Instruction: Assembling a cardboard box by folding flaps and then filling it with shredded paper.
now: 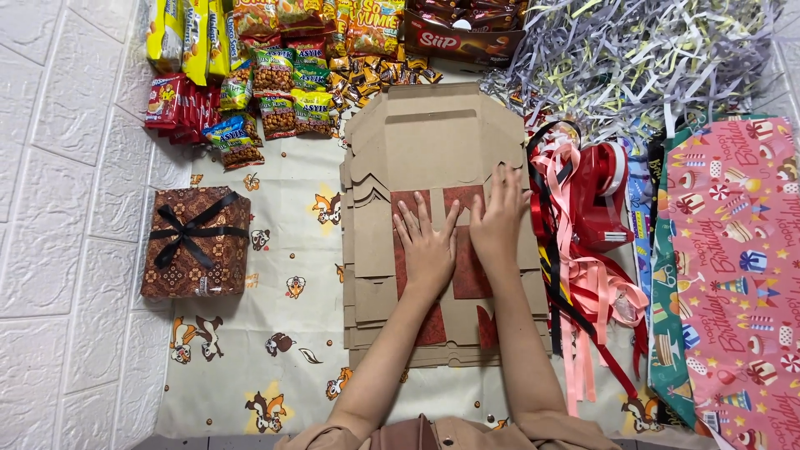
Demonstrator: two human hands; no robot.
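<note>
**Here, both hands flat on the cardboard stack**

Here the left hand (427, 248) and right hand (497, 218) lie side by side, fingers spread and palms down, gripping nothing, pressing a red patterned sheet (467, 271) onto a stack of flattened cardboard boxes (433, 142). The stack sits mid-cloth (283, 242). Its right edge touches tangled ribbons (575, 250); its top edge meets snack packets (283, 92). Open cloth lies left, between the stack and a wrapped gift box (196, 243).
</note>
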